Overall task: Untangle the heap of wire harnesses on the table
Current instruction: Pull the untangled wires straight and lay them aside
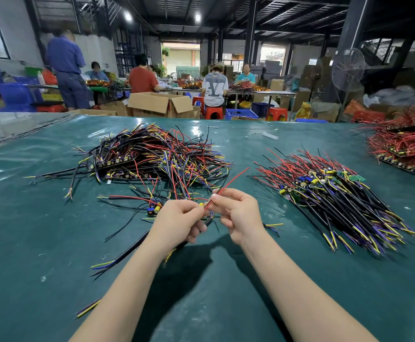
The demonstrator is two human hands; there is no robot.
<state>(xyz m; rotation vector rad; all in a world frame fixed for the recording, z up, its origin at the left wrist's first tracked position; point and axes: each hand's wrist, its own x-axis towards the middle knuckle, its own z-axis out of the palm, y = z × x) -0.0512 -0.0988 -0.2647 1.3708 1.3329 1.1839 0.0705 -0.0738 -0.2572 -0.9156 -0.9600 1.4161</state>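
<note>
A tangled heap of wire harnesses point(152, 154), black, red, yellow and blue with small circuit boards, lies on the green table point(41, 218) ahead of me on the left. My left hand point(179, 218) grips one harness just in front of the heap; its black cable trails down to the left beneath my wrist. My right hand point(236, 213) pinches a red wire point(228, 186) of that same harness, and the wire points up to the right. A small board with yellow and blue parts point(154, 208) lies just left of my left hand.
A neat pile of aligned harnesses point(334, 193) lies on the right. A red wire heap point(406, 144) sits at the far right edge. Loose cables point(88, 309) lie near my left forearm. Beyond the table stand cardboard boxes point(159, 104), stools and several workers.
</note>
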